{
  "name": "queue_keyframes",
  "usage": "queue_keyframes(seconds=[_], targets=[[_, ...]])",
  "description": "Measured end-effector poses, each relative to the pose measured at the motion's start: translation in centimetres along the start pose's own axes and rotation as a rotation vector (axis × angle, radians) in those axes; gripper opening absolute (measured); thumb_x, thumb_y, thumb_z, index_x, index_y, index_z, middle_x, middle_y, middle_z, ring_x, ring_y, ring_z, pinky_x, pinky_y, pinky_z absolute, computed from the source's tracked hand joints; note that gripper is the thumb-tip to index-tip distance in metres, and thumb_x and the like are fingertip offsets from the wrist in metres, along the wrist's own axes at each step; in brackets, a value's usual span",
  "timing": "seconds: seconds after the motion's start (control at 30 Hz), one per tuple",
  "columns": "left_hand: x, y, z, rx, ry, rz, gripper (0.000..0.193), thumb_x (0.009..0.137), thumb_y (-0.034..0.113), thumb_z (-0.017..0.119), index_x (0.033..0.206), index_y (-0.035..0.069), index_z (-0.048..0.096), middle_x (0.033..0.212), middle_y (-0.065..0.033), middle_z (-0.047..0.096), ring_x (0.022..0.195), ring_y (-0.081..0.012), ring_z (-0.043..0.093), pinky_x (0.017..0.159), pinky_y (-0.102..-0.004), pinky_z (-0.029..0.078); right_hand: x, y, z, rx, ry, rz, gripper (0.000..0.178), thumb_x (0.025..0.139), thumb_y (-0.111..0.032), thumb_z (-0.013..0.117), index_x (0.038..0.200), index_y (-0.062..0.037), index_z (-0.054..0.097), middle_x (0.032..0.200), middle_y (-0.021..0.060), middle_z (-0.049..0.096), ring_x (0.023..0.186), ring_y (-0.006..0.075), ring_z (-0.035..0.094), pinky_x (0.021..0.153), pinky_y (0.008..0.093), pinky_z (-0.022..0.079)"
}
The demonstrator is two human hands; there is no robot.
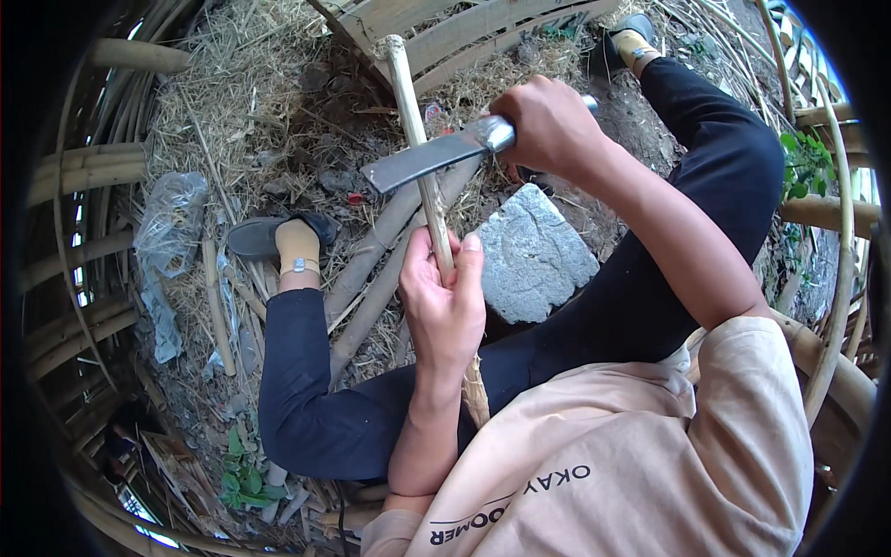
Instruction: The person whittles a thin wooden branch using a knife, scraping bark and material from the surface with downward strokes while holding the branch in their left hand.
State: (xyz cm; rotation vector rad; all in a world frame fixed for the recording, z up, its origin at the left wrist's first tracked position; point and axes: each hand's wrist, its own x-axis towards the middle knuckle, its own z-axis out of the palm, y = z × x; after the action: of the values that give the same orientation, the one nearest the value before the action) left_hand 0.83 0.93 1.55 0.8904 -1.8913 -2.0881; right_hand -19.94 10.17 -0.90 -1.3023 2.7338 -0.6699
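Note:
My left hand [444, 302] is wrapped around a pale wooden stick [406, 97], thumb lying along it. The stick slants up and away from my lap, and its peeled lower end shows beside my wrist. In my right hand [552, 125] is a chopping knife [432, 161] with a broad, square-ended blade and a silvery collar. Its blade lies across the stick above my left fingers; whether it bites into the wood I cannot tell. A rough grey stone block [534, 255] sits between my legs, right of my left hand.
Bamboo poles [371, 255] lie under and left of the stick. Straw [251, 84] covers the ground, with a clear plastic bag [172, 223] at the left. Wooden boards [483, 37] stand at the far side. Bamboo railings [88, 172] enclose both sides.

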Motion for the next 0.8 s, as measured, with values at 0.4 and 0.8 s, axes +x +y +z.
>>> queue_keyframes(seconds=[0.4,0.8], targets=[[0.1,0.0,-0.1,-0.162,-0.093,-0.021,0.013,0.1,0.017,0.061,0.101,0.008,0.051,0.067,0.0097,0.043,0.047,0.0035,0.032,0.039,-0.0163,0.021,1.5,3.8,-4.5,-0.046,0.399,0.076,0.02,0.079,-0.021,0.072,0.096,-0.0105,0.077,0.078,0.0166,0.071,0.076,0.0318,0.072,0.073,0.0429,0.056],[2.1,-1.8,-1.3,-0.134,-0.05,-0.064,0.011,0.101,0.016,0.059,0.101,0.008,0.051,0.066,0.0108,0.038,0.049,0.0032,0.028,0.041,-0.0169,0.02,-0.3,-1.3,-1.4,-0.011,-0.124,-0.168,0.015,0.077,-0.017,0.073,0.082,-0.0052,0.065,0.066,0.0158,0.065,0.067,0.0373,0.068,0.063,0.0461,0.055]])
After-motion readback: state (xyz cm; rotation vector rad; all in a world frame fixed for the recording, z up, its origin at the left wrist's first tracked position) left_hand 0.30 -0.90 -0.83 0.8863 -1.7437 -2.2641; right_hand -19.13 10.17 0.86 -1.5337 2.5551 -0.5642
